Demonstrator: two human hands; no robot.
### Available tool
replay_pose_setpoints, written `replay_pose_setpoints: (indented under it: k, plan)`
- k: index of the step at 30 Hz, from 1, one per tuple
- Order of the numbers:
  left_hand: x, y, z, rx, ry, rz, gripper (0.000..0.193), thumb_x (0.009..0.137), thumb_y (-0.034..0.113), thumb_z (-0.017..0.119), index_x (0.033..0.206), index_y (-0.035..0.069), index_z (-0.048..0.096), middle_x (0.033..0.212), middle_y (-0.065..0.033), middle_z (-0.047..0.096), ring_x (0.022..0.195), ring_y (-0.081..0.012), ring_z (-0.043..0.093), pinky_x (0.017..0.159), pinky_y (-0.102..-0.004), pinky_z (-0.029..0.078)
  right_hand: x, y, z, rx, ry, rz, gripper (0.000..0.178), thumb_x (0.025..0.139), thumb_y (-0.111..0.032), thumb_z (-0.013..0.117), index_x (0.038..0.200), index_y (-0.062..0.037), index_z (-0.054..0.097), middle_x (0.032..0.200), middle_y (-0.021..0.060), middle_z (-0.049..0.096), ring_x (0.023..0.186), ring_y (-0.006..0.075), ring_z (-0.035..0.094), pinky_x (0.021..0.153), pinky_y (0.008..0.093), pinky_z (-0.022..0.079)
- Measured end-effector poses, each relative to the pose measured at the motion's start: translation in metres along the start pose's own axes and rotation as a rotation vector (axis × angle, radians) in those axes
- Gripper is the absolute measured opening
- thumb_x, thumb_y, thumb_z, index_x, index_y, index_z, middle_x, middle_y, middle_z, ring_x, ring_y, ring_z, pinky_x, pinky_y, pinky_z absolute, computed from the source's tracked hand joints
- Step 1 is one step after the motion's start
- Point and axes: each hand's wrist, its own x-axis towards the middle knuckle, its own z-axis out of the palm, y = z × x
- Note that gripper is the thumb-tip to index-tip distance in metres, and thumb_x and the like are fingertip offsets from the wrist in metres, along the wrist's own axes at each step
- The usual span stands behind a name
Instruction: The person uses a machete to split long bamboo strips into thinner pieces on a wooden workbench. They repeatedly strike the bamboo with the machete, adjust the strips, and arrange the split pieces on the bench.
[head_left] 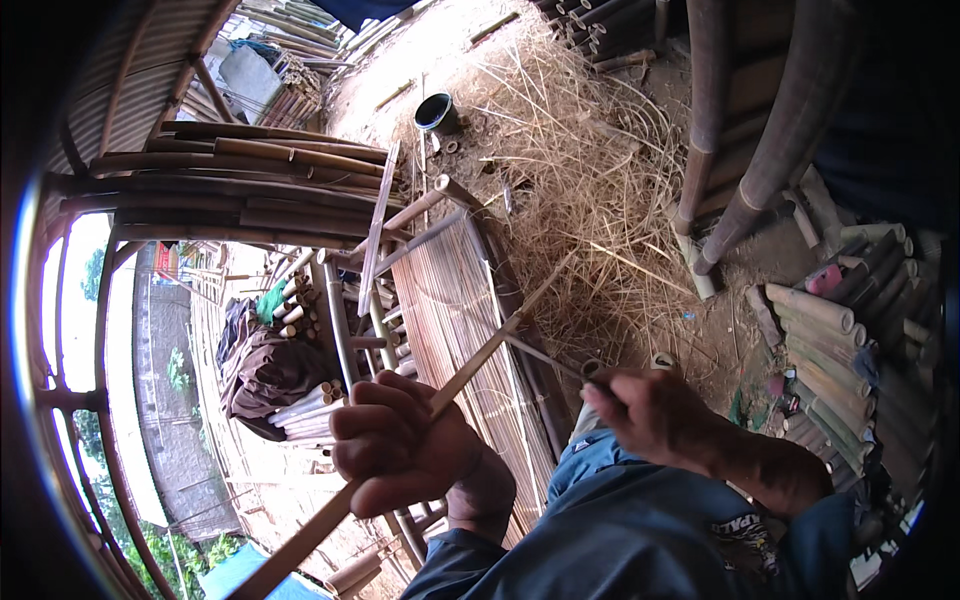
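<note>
Head view: a bamboo strip (480,363) is held slantwise in the closed left hand (410,440). A knife (545,358) is gripped in the right hand (660,415), its thin blade extended to the strip; whether contact is made cannot be told. Pale shavings (590,200) are strewn over the ground (365,85).

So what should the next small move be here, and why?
Probably draw the knife-like tool lightly along the bamboo strip: the left hand holds the strip, the right hand grips the tool, and the tool's thin blade appears to meet the strip beyond the left hand.
</note>
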Motion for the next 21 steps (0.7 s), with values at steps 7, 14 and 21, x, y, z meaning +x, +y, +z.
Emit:
replay_pose_setpoints:
  k: [7,14,21]
  plan:
    - [-0.002,-0.010,0.018,-0.036,-0.097,0.090,0.055,0.100,0.055,0.027,0.064,0.013,0.035,0.067,-0.0005,0.032,0.056,-0.0118,0.029,0.051,-0.0281,0.026,0.024,-0.046,-0.012,0.078,-0.106,-0.295,0.022,0.094,-0.022,0.054,0.089,-0.0010,0.052,0.071,0.0145,0.059,0.061,0.0333,0.065,0.055,0.0433,0.053]
    - [0.020,-0.028,0.013,-0.039,-0.144,0.083,0.055,0.100,0.055,0.029,0.063,0.014,0.037,0.067,-0.0008,0.035,0.056,-0.0120,0.031,0.049,-0.0268,0.025,0.054,-0.038,0.003,0.009,-0.002,-0.288,0.017,0.091,-0.018,0.059,0.086,-0.0026,0.053,0.068,0.0115,0.058,0.058,0.0284,0.064,0.051,0.0390,0.053]
    - [0.041,-0.048,0.008,-0.049,-0.150,0.089,0.055,0.100,0.053,0.027,0.062,0.015,0.034,0.063,0.0004,0.035,0.052,-0.0106,0.030,0.045,-0.0249,0.024,0.085,0.000,0.022,-0.110,0.128,-0.176,0.017,0.088,-0.019,0.063,0.082,-0.0038,0.059,0.068,0.0128,0.062,0.060,0.0298,0.065,0.051,0.0386,0.052]
